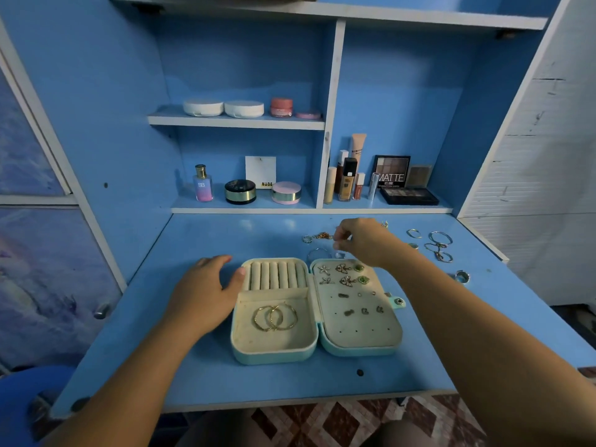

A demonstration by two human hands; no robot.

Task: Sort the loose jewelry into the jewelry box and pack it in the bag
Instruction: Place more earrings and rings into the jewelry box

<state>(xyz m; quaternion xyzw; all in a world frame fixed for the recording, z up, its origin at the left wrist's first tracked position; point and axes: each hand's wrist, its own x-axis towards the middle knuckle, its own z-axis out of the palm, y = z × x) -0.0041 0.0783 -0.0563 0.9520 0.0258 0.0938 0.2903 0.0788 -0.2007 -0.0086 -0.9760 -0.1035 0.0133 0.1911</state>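
While the person leans over the blue counter (209, 375), the head view shows a mint-green jewelry box (274, 350) lying open and flat in the middle of it. The left hand (206, 285) lies relaxed on the counter beside the box, fingers straight, thumb touching the left rim. The right hand (364, 240) reaches past the box's far edge, fingers curled together near a thin gold chain (322, 235); I cannot tell whether they pinch anything.

To pick up well, I would pinch the chain at one end, lift it so it hangs untangled, and steady the box. The lining looks cream and velvety, with padded ring rolls (274, 274), a tray holding two thin gold hoops (274, 317), and a punched panel with butterfly earrings (343, 268). Silver rings (440, 238) lie loose to the right. No bag is in view.
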